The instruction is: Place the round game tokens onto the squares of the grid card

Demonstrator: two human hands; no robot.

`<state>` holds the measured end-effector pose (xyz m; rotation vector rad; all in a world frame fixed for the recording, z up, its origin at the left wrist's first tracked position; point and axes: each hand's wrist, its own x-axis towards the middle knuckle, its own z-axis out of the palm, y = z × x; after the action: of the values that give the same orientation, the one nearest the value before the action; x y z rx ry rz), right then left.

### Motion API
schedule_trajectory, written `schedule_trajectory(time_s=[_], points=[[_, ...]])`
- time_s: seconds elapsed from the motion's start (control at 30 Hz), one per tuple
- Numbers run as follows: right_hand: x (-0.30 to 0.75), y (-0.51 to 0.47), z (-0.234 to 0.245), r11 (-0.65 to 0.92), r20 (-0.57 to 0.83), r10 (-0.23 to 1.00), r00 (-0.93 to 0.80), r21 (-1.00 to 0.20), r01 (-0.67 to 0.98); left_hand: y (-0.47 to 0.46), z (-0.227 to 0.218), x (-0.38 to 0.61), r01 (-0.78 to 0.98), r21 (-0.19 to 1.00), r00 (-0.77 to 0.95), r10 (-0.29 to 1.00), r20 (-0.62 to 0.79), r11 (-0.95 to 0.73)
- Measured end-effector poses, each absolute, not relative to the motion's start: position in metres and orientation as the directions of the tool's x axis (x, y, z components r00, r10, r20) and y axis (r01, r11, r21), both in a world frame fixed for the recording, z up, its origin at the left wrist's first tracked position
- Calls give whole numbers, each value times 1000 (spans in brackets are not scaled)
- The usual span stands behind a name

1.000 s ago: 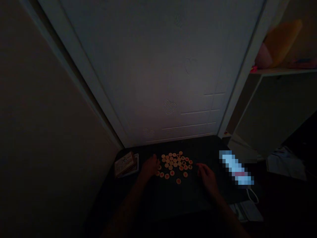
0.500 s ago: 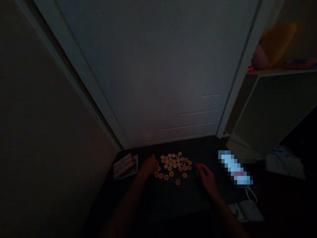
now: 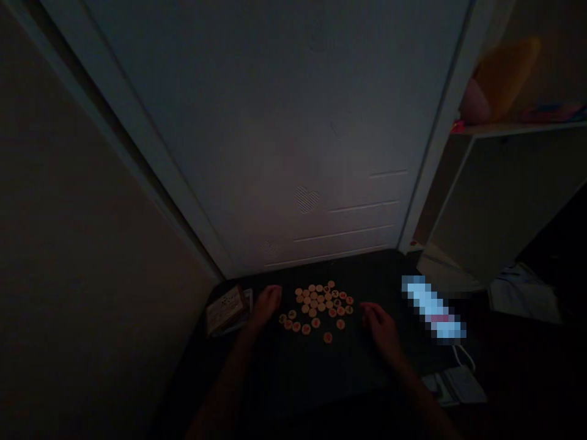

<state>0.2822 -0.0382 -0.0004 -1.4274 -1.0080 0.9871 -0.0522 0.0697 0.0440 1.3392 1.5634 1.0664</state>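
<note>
Dim light covered a dark worktop set against a pale door with faint heart shapes, a plain wall filling the left of the frame. At the lower middle of the frame lay the round discs, a loose cluster with red marks on several faces, and 1 lone disc sat just below the rest. Since a second earlier the left hand had drawn back to the left: it had been touching the cluster's left edge, and it now rested just beside the discs, nearer the box at the worktop's left end. Its fingers looked curled, but the gloom hid whether they pinched a disc, so I cannot tell. The right hand had hardly moved; it lay palm down to the right of the cluster, fingers loosely stretched toward the discs and holding nothing that showed. By the look of it, the cluster stood untouched by both hands, its layout unchanged. Further right sat a bright blurred patch with a white cable below it, and at the upper right a shelf carried a yellow and pink soft thing.
</note>
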Motion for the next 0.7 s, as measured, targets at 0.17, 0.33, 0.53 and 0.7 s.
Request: schedule_trajectory(time_s=[0.17, 0.33, 0.53, 0.7], points=[[283, -40, 0, -2, 19, 961, 276, -997, 73, 53, 43, -44, -91, 983, -52, 985, -165, 160], [283, -40, 0, -3, 21, 958, 288, -997, 80, 35, 46, -35, -318, 909, 63, 962, -265, 271], [282, -41, 4, -31, -8, 957, 291, -997, 74, 20, 58, -32, -357, 862, 170, 932, -319, 360], [281, -42, 4, -49, -31, 958, 286, -997, 56, 6, 53, -31, -66, 949, 160, 942, -295, 309]])
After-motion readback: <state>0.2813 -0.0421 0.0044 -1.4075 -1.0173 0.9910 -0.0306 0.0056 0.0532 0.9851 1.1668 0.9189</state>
